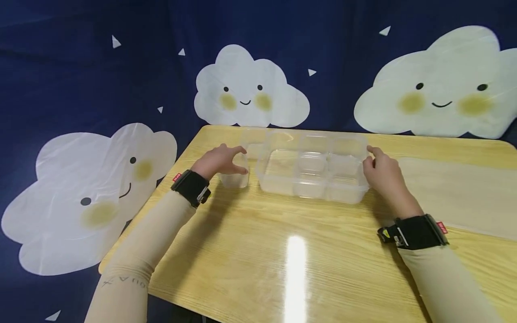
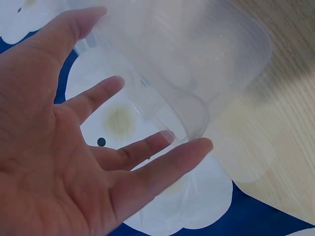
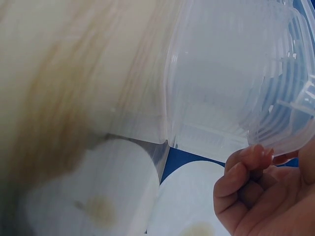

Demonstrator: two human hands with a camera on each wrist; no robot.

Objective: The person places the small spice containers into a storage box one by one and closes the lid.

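Note:
A clear plastic organizer box (image 1: 315, 188) with several compartments lies across the back of the table. At its right end, my right hand (image 1: 383, 172) pinches the rim with curled fingers; in the right wrist view, the fingertips (image 3: 261, 156) meet the corner of the box wall (image 3: 216, 73). Left of the organizer stands a small clear plastic container (image 1: 235, 180). My left hand (image 1: 220, 161) is around it, thumb and forefinger spread apart. The left wrist view shows the fingers of the left hand (image 2: 64, 132) spread beside clear plastic (image 2: 197, 54), without a plain grip.
A pale translucent sheet (image 1: 460, 193) lies on the right of the wooden table (image 1: 242, 251). Behind the table hangs a dark blue cloth (image 1: 331, 36) with white smiling clouds. Another translucent piece (image 1: 252, 137) sits behind the small container, close to the back edge.

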